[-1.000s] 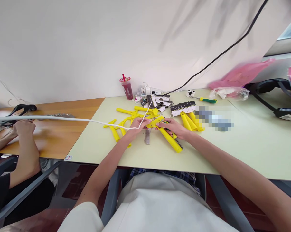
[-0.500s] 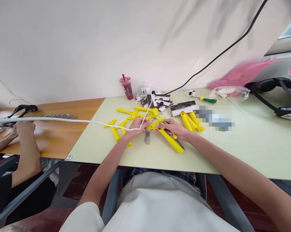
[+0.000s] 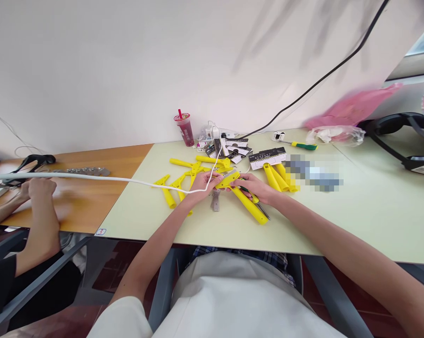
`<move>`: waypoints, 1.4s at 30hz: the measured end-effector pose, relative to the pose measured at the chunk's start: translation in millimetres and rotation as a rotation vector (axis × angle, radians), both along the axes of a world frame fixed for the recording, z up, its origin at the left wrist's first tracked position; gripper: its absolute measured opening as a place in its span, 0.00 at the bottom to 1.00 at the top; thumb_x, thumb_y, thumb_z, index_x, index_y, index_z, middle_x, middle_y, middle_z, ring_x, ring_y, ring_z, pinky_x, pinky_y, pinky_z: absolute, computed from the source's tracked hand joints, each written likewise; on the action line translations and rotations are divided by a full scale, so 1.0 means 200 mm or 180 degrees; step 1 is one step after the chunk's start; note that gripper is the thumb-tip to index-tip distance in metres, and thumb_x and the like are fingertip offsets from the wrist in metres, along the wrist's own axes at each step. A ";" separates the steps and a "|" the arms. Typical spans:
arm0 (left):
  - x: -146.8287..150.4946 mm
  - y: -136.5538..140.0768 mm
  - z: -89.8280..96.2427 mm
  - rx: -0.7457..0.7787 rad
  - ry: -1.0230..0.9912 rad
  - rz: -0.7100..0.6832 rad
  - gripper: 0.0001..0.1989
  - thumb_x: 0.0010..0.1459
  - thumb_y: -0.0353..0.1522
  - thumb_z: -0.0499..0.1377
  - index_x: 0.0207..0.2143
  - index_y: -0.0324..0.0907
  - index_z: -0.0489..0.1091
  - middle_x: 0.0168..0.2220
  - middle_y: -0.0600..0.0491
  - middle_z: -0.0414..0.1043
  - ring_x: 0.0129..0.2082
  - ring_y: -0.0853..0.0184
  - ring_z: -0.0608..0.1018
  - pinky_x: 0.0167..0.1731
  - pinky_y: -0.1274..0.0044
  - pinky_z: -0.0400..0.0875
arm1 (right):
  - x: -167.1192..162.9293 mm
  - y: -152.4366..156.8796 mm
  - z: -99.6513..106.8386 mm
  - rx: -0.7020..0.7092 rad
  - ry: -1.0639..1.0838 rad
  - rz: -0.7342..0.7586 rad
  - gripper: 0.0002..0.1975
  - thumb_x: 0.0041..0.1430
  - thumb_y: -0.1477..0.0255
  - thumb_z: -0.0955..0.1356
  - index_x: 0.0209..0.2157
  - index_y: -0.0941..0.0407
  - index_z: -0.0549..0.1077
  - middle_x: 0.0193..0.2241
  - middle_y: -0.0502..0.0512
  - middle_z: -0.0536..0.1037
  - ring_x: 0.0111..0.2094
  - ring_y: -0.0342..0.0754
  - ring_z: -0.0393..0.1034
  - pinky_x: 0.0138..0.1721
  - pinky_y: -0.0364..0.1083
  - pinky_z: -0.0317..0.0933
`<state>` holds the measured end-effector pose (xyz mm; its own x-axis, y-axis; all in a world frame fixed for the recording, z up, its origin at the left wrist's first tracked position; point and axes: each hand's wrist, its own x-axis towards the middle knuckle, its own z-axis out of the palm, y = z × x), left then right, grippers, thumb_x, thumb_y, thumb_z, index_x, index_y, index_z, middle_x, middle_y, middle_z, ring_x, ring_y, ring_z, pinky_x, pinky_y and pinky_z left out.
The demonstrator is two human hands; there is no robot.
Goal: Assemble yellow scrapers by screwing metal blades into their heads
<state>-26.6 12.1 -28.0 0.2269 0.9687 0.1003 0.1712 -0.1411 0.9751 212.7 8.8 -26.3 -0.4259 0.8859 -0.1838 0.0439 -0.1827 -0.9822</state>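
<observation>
Far left, smooth yellow pieces (image 3: 167, 196) sprawl across the pale table (image 3: 131, 211). Now the left hand (image 3: 200, 187), fingers curled, pinches the yellow tool (image 3: 249, 206) at its flat head; it sits between both hands, its round handle slanting rightward. Likely light, stiff, slick plastic, best gripped by head or handle! The right hand (image 3: 257, 188) pinches the head's other side, fingers wrapping a slim-shafted screwdriver (image 3: 255, 199). Farther right, hollow yellow tubes (image 3: 271, 178).
</observation>
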 end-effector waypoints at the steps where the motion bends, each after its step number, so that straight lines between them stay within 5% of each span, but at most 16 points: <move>1: 0.00 -0.01 0.01 -0.0069 -0.0047 -0.0053 0.26 0.56 0.51 0.79 0.44 0.40 0.85 0.37 0.46 0.86 0.33 0.58 0.88 0.35 0.71 0.82 | 0.00 0.00 0.00 -0.0009 -0.0013 -0.0023 0.13 0.54 0.62 0.78 0.35 0.57 0.84 0.27 0.55 0.84 0.15 0.37 0.54 0.14 0.41 0.50; 5: 0.00 -0.02 0.02 -0.0263 -0.0127 -0.0221 0.26 0.56 0.49 0.80 0.48 0.39 0.86 0.39 0.43 0.88 0.36 0.55 0.90 0.36 0.70 0.84 | 0.00 0.00 -0.01 0.0017 -0.0053 -0.0067 0.15 0.53 0.60 0.80 0.35 0.57 0.84 0.18 0.49 0.75 0.15 0.38 0.53 0.14 0.40 0.48; 14: 0.00 -0.02 0.04 -0.0455 -0.0365 -0.0274 0.33 0.52 0.52 0.82 0.50 0.37 0.87 0.40 0.43 0.89 0.34 0.56 0.90 0.39 0.67 0.85 | 0.00 -0.01 0.01 0.0066 0.0080 -0.0067 0.25 0.52 0.50 0.84 0.37 0.55 0.80 0.27 0.51 0.82 0.16 0.37 0.54 0.14 0.41 0.50; 20: 0.02 -0.06 0.09 -0.0591 -0.0863 -0.0396 0.35 0.63 0.62 0.70 0.46 0.37 0.81 0.44 0.35 0.89 0.38 0.56 0.90 0.45 0.67 0.84 | 0.04 -0.02 0.09 0.0350 0.0233 -0.0382 0.25 0.55 0.48 0.83 0.34 0.53 0.76 0.13 0.40 0.63 0.14 0.39 0.52 0.16 0.41 0.51; 26: 0.05 -0.07 0.08 -0.0443 -0.1242 -0.0415 0.29 0.64 0.57 0.73 0.43 0.38 0.80 0.47 0.37 0.88 0.39 0.60 0.88 0.46 0.68 0.82 | 0.05 -0.05 0.16 0.0538 0.0262 -0.0427 0.27 0.55 0.45 0.82 0.33 0.52 0.75 0.13 0.42 0.66 0.14 0.40 0.54 0.17 0.42 0.52; 42: 0.06 -0.07 0.05 -0.0285 -0.1482 -0.0096 0.17 0.58 0.46 0.79 0.36 0.41 0.87 0.35 0.47 0.87 0.33 0.65 0.84 0.46 0.69 0.83 | 0.03 -0.09 0.19 0.0633 0.0073 0.0001 0.24 0.62 0.46 0.78 0.37 0.52 0.76 0.12 0.41 0.65 0.14 0.42 0.54 0.19 0.43 0.49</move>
